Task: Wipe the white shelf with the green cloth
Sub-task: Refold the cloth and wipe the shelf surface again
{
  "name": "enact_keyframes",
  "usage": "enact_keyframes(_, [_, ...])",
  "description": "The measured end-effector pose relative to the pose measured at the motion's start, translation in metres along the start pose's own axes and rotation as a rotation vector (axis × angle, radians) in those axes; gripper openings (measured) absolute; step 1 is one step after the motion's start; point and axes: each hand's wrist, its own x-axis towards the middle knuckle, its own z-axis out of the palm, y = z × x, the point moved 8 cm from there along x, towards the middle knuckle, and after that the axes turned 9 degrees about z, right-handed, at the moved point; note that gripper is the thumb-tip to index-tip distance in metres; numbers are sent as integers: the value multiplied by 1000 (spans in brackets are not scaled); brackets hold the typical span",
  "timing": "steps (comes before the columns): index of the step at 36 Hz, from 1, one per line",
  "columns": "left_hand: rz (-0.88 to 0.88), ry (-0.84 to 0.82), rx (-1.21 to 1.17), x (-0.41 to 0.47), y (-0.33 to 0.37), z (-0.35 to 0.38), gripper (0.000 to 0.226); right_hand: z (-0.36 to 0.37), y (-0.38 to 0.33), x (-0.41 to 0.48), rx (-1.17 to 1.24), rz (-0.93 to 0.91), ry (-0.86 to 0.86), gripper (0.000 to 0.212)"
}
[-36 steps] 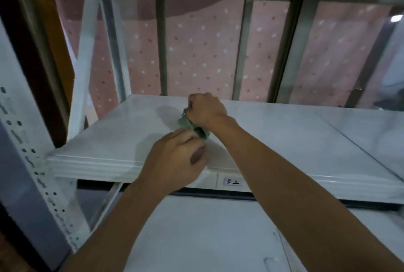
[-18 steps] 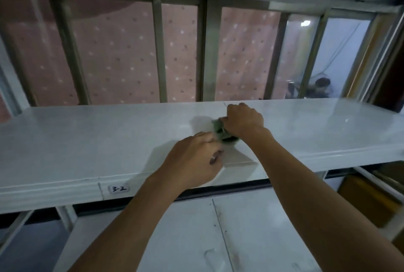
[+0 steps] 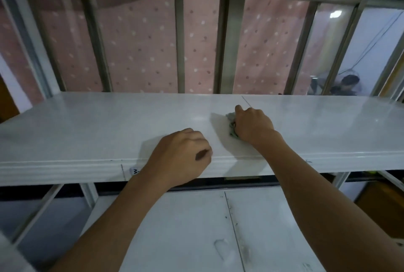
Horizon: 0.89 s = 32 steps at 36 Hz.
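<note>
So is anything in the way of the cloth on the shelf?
Nothing visible, mostly. The right hand grips the cloth on the shelf. Only the left hand, resting at the front edge left of the cloth, might block a wipe that way.

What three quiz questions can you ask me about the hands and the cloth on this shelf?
1. Which hand grips the green cloth on the white shelf? A left, B right, C both.
2. True or false: the left hand is touching the cloth.
3. Fill in the gap: the pink curtain behind the shelf is covered in ____.

Key
1. B, the right hand.
2. False: the left hand rests at the shelf's front edge, apart from the cloth.
3. Dots.
</note>
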Motion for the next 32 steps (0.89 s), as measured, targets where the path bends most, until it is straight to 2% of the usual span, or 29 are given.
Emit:
enact_keyframes(9, [-27,112,47,-57,-42,-53,15,-13,-113,-18,28,-123,-18,34])
enact_keyframes(16, [-84,123,146,-108,-88,-98,9,-21,-224,-33,84,-240,-23,37])
enact_keyframes(19, [-120,139,185,-134,-107,-119,8,-24,-267,-38,99,-291,-26,44])
enact_keyframes(26, [-167,205,248,-187,-143,-166,16,-34,-363,-49,189,-386,-64,39])
enact_keyframes(32, [-242,380,401,-234,-165,-210,18,-49,-447,-81,266,-616,-38,45])
